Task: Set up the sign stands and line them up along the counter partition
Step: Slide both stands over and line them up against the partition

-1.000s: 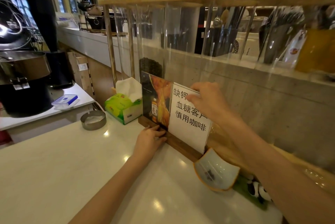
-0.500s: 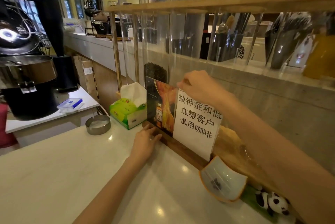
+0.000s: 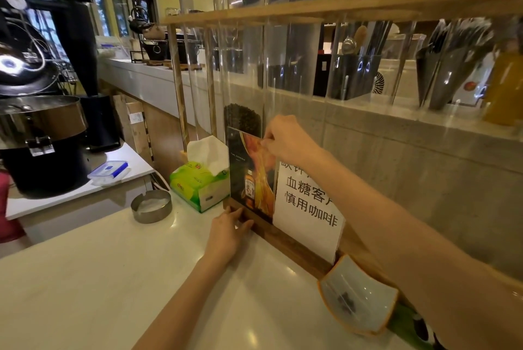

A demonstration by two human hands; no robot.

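Observation:
Two acrylic sign stands lean upright against the clear counter partition (image 3: 243, 75). The left one is a dark drink poster (image 3: 249, 179) on a wooden base (image 3: 263, 229). To its right stands a white sign with black Chinese text (image 3: 308, 208). My right hand (image 3: 285, 140) pinches the top edge of the poster panel. My left hand (image 3: 229, 232) presses on the left end of the wooden base, fingers on the wood.
A green tissue box (image 3: 198, 182) sits just left of the stands, a round metal ashtray (image 3: 151, 206) further left. A white curved dish (image 3: 358, 294) lies right of the base. A black coffee roaster (image 3: 39, 134) and a plastic box (image 3: 109, 169) occupy a lower side table.
My right hand slid left, from the white sign's top to the poster panel's top edge. My left hand stayed at the base's left end. The head camera moved slightly.

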